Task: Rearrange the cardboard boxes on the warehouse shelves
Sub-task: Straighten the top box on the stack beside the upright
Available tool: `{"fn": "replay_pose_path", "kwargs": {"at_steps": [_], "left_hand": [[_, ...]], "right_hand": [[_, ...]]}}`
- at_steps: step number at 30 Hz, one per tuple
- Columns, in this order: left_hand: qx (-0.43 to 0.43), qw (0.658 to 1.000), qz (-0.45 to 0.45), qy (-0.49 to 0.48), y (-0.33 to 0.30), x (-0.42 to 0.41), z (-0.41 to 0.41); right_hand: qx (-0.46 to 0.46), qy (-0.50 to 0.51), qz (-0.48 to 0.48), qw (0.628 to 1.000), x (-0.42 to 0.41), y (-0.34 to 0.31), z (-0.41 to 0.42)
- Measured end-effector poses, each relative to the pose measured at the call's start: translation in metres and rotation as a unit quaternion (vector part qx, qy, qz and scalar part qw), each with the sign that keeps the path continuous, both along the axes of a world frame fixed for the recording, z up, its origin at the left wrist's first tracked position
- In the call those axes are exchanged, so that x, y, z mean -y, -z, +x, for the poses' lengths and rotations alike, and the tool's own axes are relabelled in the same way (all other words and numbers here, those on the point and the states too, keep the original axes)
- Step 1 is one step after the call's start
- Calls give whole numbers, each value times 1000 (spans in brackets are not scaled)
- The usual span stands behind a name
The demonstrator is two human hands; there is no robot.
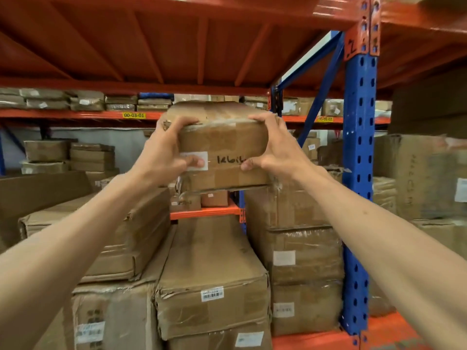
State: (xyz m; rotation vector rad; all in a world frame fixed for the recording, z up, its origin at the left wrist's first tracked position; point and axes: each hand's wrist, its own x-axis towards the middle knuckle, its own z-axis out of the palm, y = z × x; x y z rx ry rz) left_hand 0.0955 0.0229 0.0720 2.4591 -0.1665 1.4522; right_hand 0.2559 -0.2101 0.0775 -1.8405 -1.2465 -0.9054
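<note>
A brown cardboard box (225,142) with tape, a white label and black handwriting is held up in the air at the middle of the view. My left hand (164,150) grips its left end, fingers over the top edge and thumb on the front face. My right hand (275,147) clasps its right end the same way. Below it, stacked cardboard boxes fill the shelf: a long box (209,269) at the centre, a taped stack (303,251) to the right and a tilted box (121,236) to the left.
An orange shelf deck (177,41) hangs close overhead. A blue upright post (358,173) stands right of the stack, with more boxes (417,173) beyond it. A far rack (75,114) carries flat packages and yellow location labels.
</note>
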Motion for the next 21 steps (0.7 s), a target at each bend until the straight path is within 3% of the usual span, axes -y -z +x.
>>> {"fn": "replay_pose_path", "kwargs": {"at_steps": [7,15,21], "left_hand": [[9,998,48,46,-71,54,54],[-47,994,2,98,-60,123,147],[-117,992,-11,45,-46,125,189]], "right_hand": [[28,24,21,999,71,-64,40],[-11,80,-15,997,146,-63,112],[-50,90,-58,993,152,-39,154]]}}
